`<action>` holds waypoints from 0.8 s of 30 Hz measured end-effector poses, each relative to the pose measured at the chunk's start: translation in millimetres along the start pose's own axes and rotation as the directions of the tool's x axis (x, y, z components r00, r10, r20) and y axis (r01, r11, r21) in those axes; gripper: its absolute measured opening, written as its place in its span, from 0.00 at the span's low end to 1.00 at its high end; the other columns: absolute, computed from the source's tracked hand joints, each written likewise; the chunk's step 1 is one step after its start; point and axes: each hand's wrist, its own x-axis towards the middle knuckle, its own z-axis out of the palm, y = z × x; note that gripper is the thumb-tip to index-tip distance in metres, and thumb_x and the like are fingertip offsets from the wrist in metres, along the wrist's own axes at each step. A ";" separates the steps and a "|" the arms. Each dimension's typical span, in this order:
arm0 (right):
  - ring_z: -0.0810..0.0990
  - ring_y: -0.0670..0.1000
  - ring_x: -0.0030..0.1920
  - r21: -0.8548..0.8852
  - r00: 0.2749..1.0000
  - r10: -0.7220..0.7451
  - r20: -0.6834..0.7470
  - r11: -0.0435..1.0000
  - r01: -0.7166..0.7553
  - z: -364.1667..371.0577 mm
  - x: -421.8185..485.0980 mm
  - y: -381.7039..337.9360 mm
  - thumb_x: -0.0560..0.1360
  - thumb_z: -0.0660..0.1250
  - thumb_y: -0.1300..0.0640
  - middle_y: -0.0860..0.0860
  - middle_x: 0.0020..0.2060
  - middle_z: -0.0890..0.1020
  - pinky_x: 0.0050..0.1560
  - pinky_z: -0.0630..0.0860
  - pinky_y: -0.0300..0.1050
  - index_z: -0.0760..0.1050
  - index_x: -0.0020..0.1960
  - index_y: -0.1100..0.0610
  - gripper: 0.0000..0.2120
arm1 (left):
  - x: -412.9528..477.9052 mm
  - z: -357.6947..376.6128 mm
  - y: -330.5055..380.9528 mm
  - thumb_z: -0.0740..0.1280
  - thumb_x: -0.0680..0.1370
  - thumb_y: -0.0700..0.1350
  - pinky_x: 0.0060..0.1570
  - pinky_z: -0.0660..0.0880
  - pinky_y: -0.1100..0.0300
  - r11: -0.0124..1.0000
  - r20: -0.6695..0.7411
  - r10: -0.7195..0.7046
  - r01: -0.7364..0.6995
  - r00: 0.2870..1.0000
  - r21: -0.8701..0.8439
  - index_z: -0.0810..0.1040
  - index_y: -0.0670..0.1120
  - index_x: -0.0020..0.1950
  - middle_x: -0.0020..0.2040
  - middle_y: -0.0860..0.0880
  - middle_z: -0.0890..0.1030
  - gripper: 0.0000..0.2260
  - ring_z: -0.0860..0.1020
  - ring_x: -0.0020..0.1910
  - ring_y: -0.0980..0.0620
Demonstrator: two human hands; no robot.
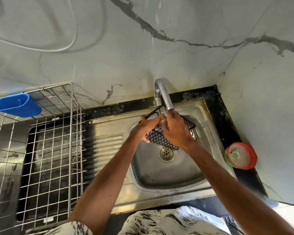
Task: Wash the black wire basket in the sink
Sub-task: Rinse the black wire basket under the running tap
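The black wire basket (pixel 158 138) hangs over the steel sink (pixel 168 173), just under the spout of the chrome tap (pixel 164 94). My left hand (pixel 147 125) grips the basket's left rim, fingers curled over the wire. My right hand (pixel 176 131) lies across the basket's top and inside, fingers spread and partly hiding the wire. Whether water runs from the spout I cannot tell.
A steel wire dish rack (pixel 54 150) with a blue plastic cup (pixel 15 106) stands on the drainboard to the left. A red and green round soap tub (pixel 241 156) sits on the black counter edge at right. Marble walls close the corner behind.
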 end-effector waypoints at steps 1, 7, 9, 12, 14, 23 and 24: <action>0.55 0.61 0.79 0.009 0.997 -0.074 0.035 0.997 0.074 4.7 -6.0 -7.3 0.85 0.51 0.44 0.59 0.79 0.56 0.78 0.56 0.63 0.50 0.81 0.59 0.31 | 1.9 -2.4 -6.9 0.65 0.75 0.69 0.63 0.77 0.36 0.999 -0.008 0.030 -0.030 1.000 -0.031 0.58 0.56 0.82 0.79 0.46 0.67 0.39 0.73 0.72 0.38; 0.34 0.49 0.80 -0.012 0.975 -0.208 0.076 0.978 0.209 20.5 -8.7 3.0 0.83 0.44 0.35 0.49 0.80 0.35 0.79 0.38 0.55 0.33 0.81 0.51 0.36 | -1.6 -5.1 -0.2 0.69 0.77 0.66 0.54 0.81 0.33 0.997 -0.012 -0.071 0.071 0.997 0.006 0.61 0.47 0.78 0.78 0.43 0.66 0.37 0.72 0.71 0.35; 0.37 0.49 0.80 0.062 0.984 -0.144 0.104 0.989 0.138 16.5 -1.8 22.3 0.82 0.42 0.34 0.48 0.81 0.37 0.79 0.42 0.60 0.34 0.81 0.47 0.35 | -8.5 -5.8 1.9 0.65 0.77 0.70 0.57 0.80 0.33 0.996 -0.010 -0.069 0.070 0.998 0.062 0.59 0.48 0.81 0.80 0.42 0.61 0.40 0.69 0.74 0.35; 0.37 0.54 0.80 0.105 0.984 0.000 0.179 0.994 -0.019 13.6 1.8 37.4 0.81 0.39 0.32 0.49 0.81 0.38 0.79 0.43 0.64 0.35 0.81 0.48 0.36 | -6.6 -8.8 -4.4 0.64 0.77 0.71 0.58 0.80 0.33 0.996 -0.026 -0.075 0.077 0.997 0.055 0.56 0.48 0.83 0.82 0.43 0.58 0.43 0.67 0.74 0.34; 0.35 0.53 0.80 0.113 0.979 -0.008 0.203 0.994 -0.015 15.9 -2.3 26.8 0.79 0.38 0.28 0.50 0.81 0.36 0.78 0.40 0.59 0.34 0.81 0.51 0.40 | -3.0 -10.2 -5.5 0.66 0.75 0.72 0.54 0.81 0.34 0.994 -0.057 -0.102 0.104 0.993 0.022 0.52 0.48 0.83 0.81 0.41 0.59 0.47 0.69 0.72 0.33; 0.39 0.46 0.81 0.106 0.988 -0.082 0.130 0.992 0.068 19.0 10.7 45.8 0.81 0.39 0.32 0.46 0.82 0.41 0.80 0.41 0.60 0.39 0.82 0.46 0.34 | -8.1 -33.8 -5.4 0.64 0.56 0.82 0.39 0.84 0.42 0.999 -0.004 -0.044 0.044 0.999 0.003 0.67 0.57 0.78 0.83 0.48 0.49 0.54 0.69 0.69 0.37; 0.39 0.49 0.81 0.096 0.987 0.008 0.159 0.995 -0.024 16.7 14.0 49.1 0.80 0.38 0.32 0.48 0.82 0.42 0.79 0.41 0.62 0.40 0.82 0.48 0.36 | -6.5 -34.1 -6.2 0.64 0.54 0.82 0.38 0.84 0.42 0.999 -0.018 -0.043 0.043 0.999 0.007 0.67 0.56 0.78 0.83 0.49 0.48 0.56 0.69 0.68 0.37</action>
